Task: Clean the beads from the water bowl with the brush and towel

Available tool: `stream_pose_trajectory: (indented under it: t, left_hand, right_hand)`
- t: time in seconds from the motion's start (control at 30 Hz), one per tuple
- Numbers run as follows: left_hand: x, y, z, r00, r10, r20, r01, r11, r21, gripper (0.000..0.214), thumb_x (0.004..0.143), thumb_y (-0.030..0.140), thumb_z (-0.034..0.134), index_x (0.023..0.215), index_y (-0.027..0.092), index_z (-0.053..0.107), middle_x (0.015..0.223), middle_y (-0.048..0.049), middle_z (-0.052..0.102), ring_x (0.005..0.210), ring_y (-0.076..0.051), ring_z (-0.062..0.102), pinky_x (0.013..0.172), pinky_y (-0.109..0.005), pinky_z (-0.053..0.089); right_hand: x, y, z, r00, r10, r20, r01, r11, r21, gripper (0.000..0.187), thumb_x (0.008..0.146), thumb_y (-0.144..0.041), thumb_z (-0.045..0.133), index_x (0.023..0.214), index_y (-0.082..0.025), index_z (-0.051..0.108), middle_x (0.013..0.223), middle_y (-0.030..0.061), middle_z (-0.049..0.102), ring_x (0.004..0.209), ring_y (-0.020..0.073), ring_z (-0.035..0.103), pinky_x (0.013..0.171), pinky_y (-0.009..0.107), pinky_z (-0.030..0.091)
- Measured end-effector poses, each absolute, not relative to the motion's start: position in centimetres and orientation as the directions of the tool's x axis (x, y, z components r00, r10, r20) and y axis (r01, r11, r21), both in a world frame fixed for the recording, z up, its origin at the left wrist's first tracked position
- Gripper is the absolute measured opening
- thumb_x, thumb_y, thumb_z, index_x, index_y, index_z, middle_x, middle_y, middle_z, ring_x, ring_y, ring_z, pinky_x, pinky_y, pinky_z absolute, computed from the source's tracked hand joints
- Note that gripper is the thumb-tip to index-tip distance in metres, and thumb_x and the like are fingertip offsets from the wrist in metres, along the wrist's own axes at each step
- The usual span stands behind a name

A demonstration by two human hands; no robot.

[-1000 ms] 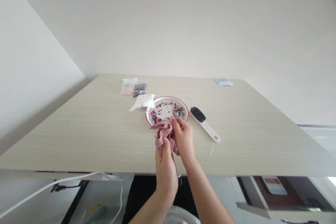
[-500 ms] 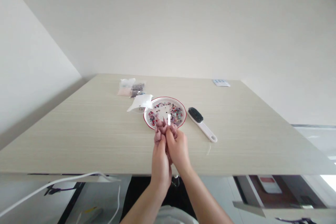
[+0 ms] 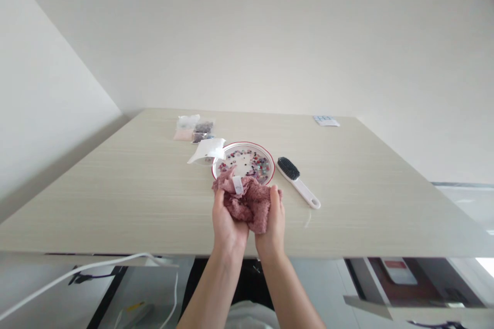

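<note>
A crumpled dusty-pink cloth with a white tag rests between my two hands, just over the near rim of the plate. My left hand cups it from the left, thumb on top. From the right, my right hand holds it with the thumb along its edge. The fingers of both hands are mostly hidden beneath the cloth. Behind it lies a white plate with a red rim, scattered with many small coloured beads; the cloth covers its near edge.
Right of the plate lies a white-handled brush with dark bristles. A white packet touches the plate's left rim. Clear bags of small pieces sit behind it. A blue-and-white card lies far right. A white cable hangs at the front left.
My hands have moved apart from a tight squeeze, and the bunched cloth has loosened and spread between them. The plate, brush and bags have stayed in place.
</note>
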State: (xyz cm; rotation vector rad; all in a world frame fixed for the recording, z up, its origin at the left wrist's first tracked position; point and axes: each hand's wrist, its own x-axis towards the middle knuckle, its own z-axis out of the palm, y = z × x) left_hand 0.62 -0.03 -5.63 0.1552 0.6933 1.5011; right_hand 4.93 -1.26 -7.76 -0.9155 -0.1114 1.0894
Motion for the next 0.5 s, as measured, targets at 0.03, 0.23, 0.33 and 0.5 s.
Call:
stream_pose_trajectory:
  t: [0.03, 0.23, 0.33, 0.5]
  left_hand:
    - [0.6, 0.1, -5.7, -0.085, 0.95, -0.302, -0.854, 0.087, 0.513, 0.027, 0.076, 0.029, 0.054, 0.102, 0.026, 0.059, 0.104, 0.0003, 0.065, 0.097, -0.017, 0.06, 0.084, -0.029, 0.048]
    - [0.7, 0.2, -6.1, -0.07, 0.941, -0.332, -0.815, 0.137, 0.563, 0.021, 0.078, 0.031, 0.053, 0.095, 0.023, 0.062, 0.092, -0.0016, 0.068, 0.09, -0.016, 0.063, 0.082, -0.029, 0.049]
    - [1.8, -1.8, -6.7, -0.043, 0.948, -0.316, -0.767, 0.171, 0.619, 0.029, 0.077, 0.036, 0.054, 0.099, 0.019, 0.061, 0.1, -0.0055, 0.067, 0.097, -0.019, 0.06, 0.083, -0.03, 0.048]
    - [3.0, -4.7, -7.9, -0.154, 0.954, -0.256, -0.639, 0.101, 0.762, 0.031, 0.075, 0.039, 0.056, 0.098, 0.018, 0.061, 0.101, -0.0069, 0.066, 0.102, -0.018, 0.057, 0.086, -0.026, 0.044]
  right_hand:
    - [5.0, -1.4, -7.9, 0.488, 0.802, -0.343, -0.717, 0.145, -0.682, 0.026, 0.072, -0.043, 0.058, 0.084, -0.02, 0.053, 0.084, 0.0012, 0.066, 0.077, 0.0133, 0.062, 0.071, 0.025, 0.05]
    - [5.2, -2.3, -8.0, 0.453, 0.835, -0.312, -0.659, 0.078, -0.748, 0.033, 0.075, -0.048, 0.053, 0.089, -0.018, 0.055, 0.09, 0.0042, 0.065, 0.084, 0.0168, 0.061, 0.071, 0.028, 0.049]
    - [5.7, -2.1, -7.0, 0.505, 0.845, -0.178, -0.436, 0.071, -0.897, 0.028, 0.076, -0.045, 0.052, 0.078, -0.017, 0.054, 0.073, 0.0001, 0.06, 0.067, 0.0125, 0.056, 0.06, 0.023, 0.044]
    - [6.7, -1.1, -5.4, 0.572, 0.814, 0.102, 0.03, 0.103, -0.994, 0.029, 0.078, -0.038, 0.051, 0.058, -0.019, 0.04, 0.053, -0.0072, 0.039, 0.051, 0.0074, 0.037, 0.049, 0.019, 0.032]
